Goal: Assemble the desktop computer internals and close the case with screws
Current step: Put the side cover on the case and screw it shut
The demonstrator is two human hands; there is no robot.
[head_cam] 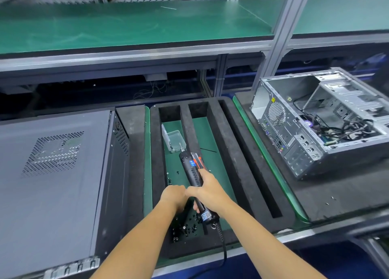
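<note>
My right hand (207, 191) grips a black electric screwdriver (192, 170) with red trim, its bit pointing away toward a clear plastic box (173, 140). My left hand (173, 195) is curled, fingers down, just left of the tool over a heap of black screws (187, 226) in the foam tray (154, 173); what its fingertips hold is hidden. A closed grey computer case (52, 177) lies on its side at the left. An open case (328, 121) with cables and bare metal bays stands at the right.
The foam tray has long slots (250, 158) over a green mat. The screwdriver's cord (223, 245) runs down off the bench edge. A green-topped shelf (134, 24) on aluminium posts spans the back. A few loose screws (330, 201) lie on the right black mat.
</note>
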